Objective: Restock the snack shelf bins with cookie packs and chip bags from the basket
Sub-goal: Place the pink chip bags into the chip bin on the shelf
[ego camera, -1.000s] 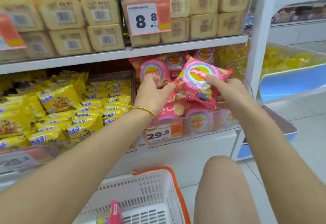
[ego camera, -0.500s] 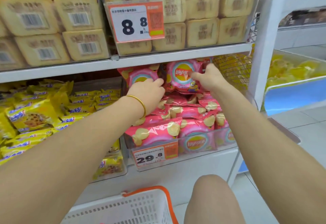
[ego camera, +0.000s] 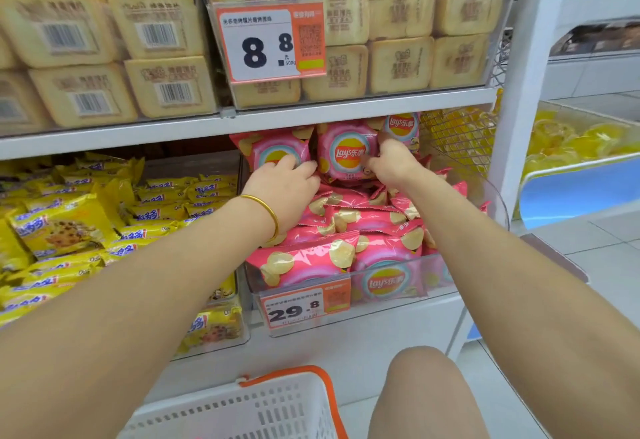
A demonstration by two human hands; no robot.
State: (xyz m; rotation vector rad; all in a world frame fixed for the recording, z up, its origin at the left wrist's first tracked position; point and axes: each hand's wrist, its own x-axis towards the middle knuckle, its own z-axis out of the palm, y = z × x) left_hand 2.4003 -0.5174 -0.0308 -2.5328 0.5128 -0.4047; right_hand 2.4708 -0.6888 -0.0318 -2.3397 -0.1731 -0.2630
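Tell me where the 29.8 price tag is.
The price tag hangs lower centre in the head view, on the clear chip bin, below pink chip bags, right of yellow cookie packs.

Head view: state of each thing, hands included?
chip bin, piled full.
upright chip bag, standing at the back of chip bin.
right hand, pinching upright chip bag's right edge.
left hand, at its left edge, grip unclear.
cookie packs, heaped, left of chip bin.
basket, partly in view, contents unseen.
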